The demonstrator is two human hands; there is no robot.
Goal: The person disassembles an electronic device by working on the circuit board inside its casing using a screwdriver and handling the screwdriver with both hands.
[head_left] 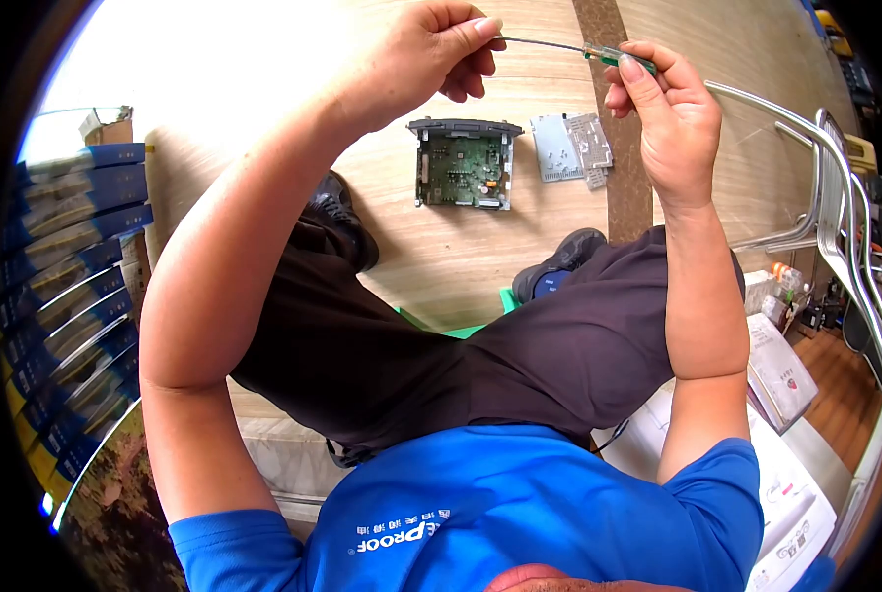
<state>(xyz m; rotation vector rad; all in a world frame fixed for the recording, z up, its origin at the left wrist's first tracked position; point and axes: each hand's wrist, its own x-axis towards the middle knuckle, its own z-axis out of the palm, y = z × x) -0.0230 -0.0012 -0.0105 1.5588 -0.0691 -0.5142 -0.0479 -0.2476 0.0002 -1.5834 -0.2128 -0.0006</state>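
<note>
A screwdriver (607, 55) with a clear green handle and a thin metal shaft is held up level between both hands. My right hand (666, 109) grips its handle with thumb and fingers. At the other end, my left hand (451, 49) pinches the shaft's tip between thumb and fingers; whether something small sits at the tip is hidden. On the floor below lies an opened electronic unit (464, 168), its green circuit board facing up and a dark front panel along its far side. Just right of it are flat metal cover plates (571, 146), apart from both hands.
Blue boxes (76, 247) are stacked at the left. A chair's metal tube frame (826, 148) stands at the right, near papers and booklets (781, 370). My shoes (559, 264) rest either side of the unit, and a green stool edge (461, 331) shows between my legs.
</note>
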